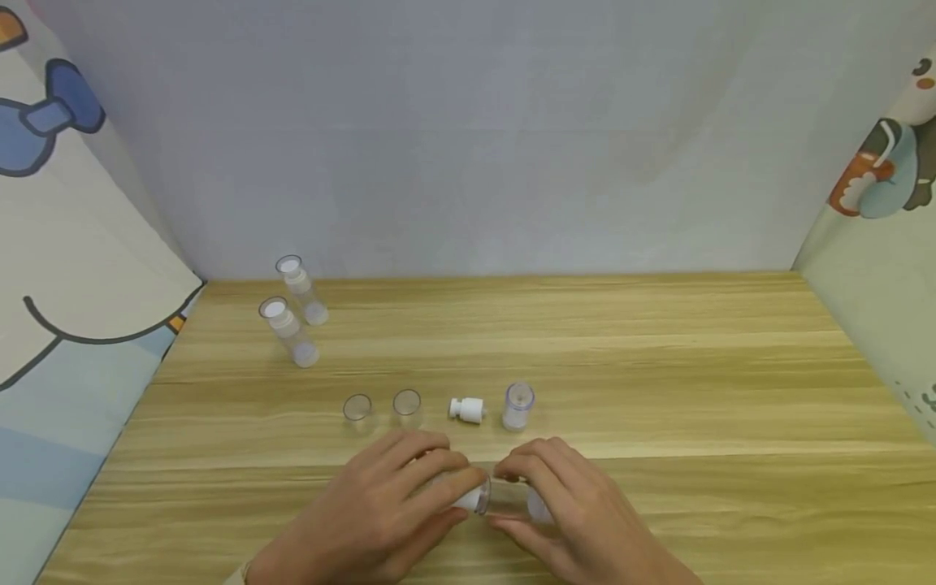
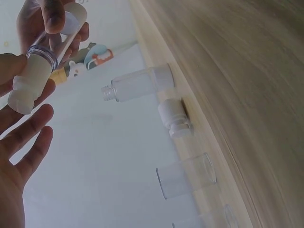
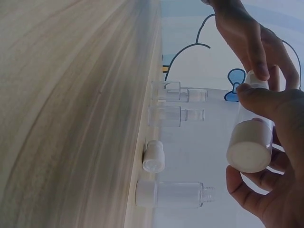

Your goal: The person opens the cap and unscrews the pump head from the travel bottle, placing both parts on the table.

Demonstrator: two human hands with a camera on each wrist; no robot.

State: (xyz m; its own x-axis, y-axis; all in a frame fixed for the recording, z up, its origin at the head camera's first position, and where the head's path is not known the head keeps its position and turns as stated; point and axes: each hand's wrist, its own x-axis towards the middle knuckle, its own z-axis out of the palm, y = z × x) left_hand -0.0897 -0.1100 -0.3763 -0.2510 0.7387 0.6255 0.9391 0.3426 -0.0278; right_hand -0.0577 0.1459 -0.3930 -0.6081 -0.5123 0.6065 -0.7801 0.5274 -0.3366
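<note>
My left hand (image 1: pixel 387 508) pinches a white pump top (image 2: pixel 34 78) between thumb and index finger, its other fingers spread loosely. The pump top sits at the neck of a clear bottle (image 1: pixel 508 500) with a white base (image 3: pixel 249 147). Around the bottle's body, near that base, my right hand (image 1: pixel 578 512) has its thumb and fingers curled. The bottle is held tilted above the table. Just beyond the hands lies another white pump top (image 1: pixel 468 409), beside an upright open bottle (image 1: pixel 517 406) with a bare threaded neck.
Two clear caps (image 1: pixel 357 409) stand mouth up on the wood-grain table (image 1: pixel 658 349), left of the loose pump top. Farther back at the left stand two bottles (image 1: pixel 289 331) with white tops. A pale cloth backdrop (image 1: pixel 468 146) rises behind the table.
</note>
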